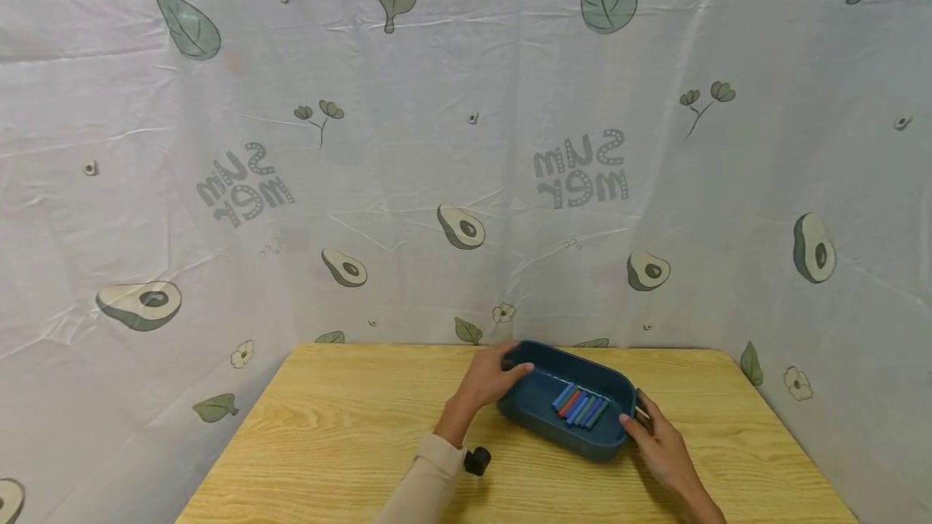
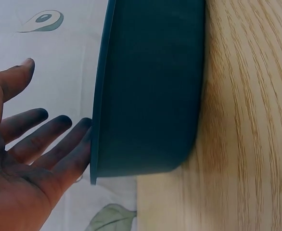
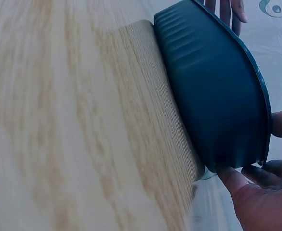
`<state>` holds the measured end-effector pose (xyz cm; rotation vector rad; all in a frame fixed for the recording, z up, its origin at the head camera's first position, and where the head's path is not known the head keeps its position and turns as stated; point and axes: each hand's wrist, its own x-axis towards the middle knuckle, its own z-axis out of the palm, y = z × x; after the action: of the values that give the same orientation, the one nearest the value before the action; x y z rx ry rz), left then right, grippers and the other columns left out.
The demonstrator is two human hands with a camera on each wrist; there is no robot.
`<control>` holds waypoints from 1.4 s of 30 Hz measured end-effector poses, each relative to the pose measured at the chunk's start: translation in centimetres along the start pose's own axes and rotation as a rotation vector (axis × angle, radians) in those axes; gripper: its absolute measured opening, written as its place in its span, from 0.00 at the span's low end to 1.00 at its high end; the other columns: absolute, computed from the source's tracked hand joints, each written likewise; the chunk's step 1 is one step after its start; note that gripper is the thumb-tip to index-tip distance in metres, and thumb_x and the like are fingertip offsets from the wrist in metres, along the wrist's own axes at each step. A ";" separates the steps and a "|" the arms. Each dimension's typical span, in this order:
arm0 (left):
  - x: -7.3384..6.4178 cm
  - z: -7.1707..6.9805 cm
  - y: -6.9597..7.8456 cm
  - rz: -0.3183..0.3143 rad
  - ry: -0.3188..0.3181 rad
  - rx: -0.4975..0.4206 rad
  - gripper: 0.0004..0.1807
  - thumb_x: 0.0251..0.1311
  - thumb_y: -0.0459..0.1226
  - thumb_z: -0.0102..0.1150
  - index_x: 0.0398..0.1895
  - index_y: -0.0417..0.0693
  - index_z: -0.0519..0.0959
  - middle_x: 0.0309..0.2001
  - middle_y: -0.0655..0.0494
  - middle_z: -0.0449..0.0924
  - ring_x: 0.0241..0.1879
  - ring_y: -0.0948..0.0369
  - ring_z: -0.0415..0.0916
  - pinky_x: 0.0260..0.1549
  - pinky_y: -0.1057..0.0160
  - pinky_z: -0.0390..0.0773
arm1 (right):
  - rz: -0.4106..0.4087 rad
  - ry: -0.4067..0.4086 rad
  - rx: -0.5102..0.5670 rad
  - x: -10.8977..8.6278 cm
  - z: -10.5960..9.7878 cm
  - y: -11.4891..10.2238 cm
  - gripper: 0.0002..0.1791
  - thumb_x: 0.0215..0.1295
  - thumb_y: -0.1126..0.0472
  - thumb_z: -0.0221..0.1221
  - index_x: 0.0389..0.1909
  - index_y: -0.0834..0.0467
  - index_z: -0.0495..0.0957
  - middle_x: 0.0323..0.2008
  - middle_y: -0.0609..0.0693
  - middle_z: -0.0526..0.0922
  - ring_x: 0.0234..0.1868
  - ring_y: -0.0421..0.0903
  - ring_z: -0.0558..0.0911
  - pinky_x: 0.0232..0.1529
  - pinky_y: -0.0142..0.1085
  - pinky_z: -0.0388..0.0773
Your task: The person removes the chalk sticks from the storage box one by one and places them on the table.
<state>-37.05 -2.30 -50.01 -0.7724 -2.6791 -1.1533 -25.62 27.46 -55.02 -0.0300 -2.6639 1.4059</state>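
A dark blue rectangular tub (image 1: 553, 435) with rounded corners rests on the wooden table. Several short sticks, blue, red and greenish (image 1: 580, 406), lie side by side on its floor; their kind cannot be told. My left hand (image 1: 489, 378) is at the tub's left end. In the left wrist view its fingers (image 2: 66, 137) are mostly straight and their tips touch the rim, while the thumb stands apart. My right hand (image 1: 661, 443) holds the right end. The right wrist view shows its thumb and fingers (image 3: 263, 175) about the rim and the outer wall.
The light wooden table (image 1: 349, 427) ends at a pale curtain (image 1: 408, 144) printed with leaves and avocados, which also runs along both sides. A black wrist camera (image 1: 477, 461) sits by the left cuff.
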 end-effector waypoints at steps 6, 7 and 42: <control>0.9 1.1 0.5 -0.006 -0.018 -0.035 0.30 0.65 0.53 0.61 0.65 0.47 0.76 0.61 0.48 0.79 0.49 0.54 0.84 0.47 0.58 0.83 | 0.010 0.002 0.012 -0.1 -0.3 -0.1 0.43 0.77 0.42 0.47 0.78 0.65 0.44 0.74 0.70 0.55 0.71 0.64 0.65 0.65 0.53 0.69; 1.1 1.3 0.6 -0.001 -0.018 -0.031 0.29 0.65 0.53 0.61 0.64 0.47 0.77 0.61 0.48 0.79 0.49 0.54 0.84 0.46 0.58 0.82 | 0.013 0.004 0.012 -0.1 -0.3 -0.1 0.43 0.77 0.42 0.47 0.78 0.65 0.45 0.74 0.70 0.56 0.71 0.64 0.65 0.64 0.53 0.70; 3.5 7.1 1.4 -0.296 -0.177 -0.402 0.20 0.56 0.41 0.72 0.51 0.44 0.85 0.38 0.52 0.87 0.38 0.54 0.86 0.28 0.58 0.86 | 0.055 0.071 0.079 -1.1 0.4 -0.2 0.40 0.74 0.47 0.55 0.76 0.64 0.53 0.71 0.68 0.63 0.69 0.63 0.69 0.63 0.44 0.74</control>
<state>-38.73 4.99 -53.01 -0.5555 -2.8099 -1.8139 -24.60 26.92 -55.18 -0.1438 -2.5663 1.4965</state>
